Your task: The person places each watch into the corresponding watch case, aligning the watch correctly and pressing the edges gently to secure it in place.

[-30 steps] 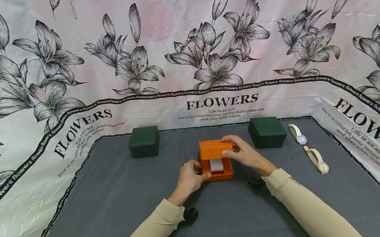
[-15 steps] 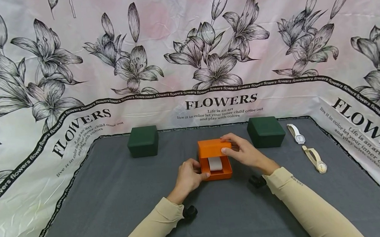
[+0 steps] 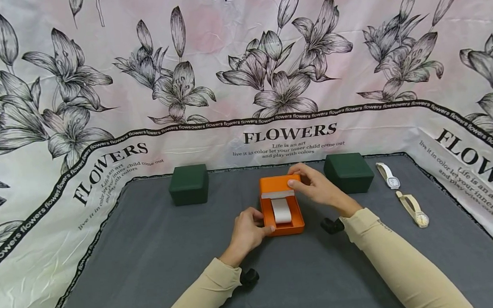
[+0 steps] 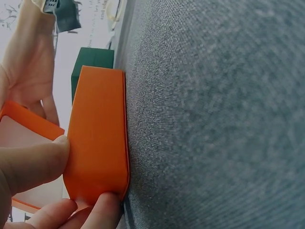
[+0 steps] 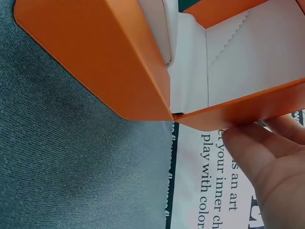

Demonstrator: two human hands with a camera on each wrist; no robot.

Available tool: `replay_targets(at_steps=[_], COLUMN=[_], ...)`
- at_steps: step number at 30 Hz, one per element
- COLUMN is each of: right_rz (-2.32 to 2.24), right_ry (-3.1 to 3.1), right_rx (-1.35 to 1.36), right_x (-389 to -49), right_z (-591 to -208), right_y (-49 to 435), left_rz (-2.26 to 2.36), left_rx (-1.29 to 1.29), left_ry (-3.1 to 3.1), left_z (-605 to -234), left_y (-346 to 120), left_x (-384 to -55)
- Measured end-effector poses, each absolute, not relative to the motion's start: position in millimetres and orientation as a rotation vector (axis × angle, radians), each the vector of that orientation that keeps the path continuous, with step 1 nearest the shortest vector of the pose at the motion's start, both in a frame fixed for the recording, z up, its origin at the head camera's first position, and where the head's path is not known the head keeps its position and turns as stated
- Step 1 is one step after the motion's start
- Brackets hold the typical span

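I see the orange box (image 3: pixel 294 213) just below and right of the head view's centre, lid (image 3: pixel 274 185) raised; the left hand's (image 3: pixel 246 230) grip pinches its base, the right hand's (image 3: pixel 315 185) the lid.

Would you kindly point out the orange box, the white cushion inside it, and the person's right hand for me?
Orange box (image 4: pixel 99 131), left wrist view: middle of its outer side wall.
White cushion (image 3: pixel 281 210), head view: middle of its top.
Right hand (image 3: pixel 320 187), head view: back of the hand.
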State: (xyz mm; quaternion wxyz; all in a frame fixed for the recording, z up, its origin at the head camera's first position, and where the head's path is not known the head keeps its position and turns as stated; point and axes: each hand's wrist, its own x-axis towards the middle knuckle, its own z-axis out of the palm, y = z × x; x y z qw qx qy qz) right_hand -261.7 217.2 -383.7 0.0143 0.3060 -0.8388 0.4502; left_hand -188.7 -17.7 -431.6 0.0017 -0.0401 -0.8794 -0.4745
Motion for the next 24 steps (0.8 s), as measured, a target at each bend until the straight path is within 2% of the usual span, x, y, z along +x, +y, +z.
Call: replay_targets(at_steps=[24], right_rz=[1.181], right_ry=[-2.707], right_rx=[0.819], right_x=[-295], right_z=[-367], right_y=[217], left_rz=[-1.478], left_rx=[-0.145], left_ry=[-2.751], left_z=[-434], left_y=[-17], left_x=[-189])
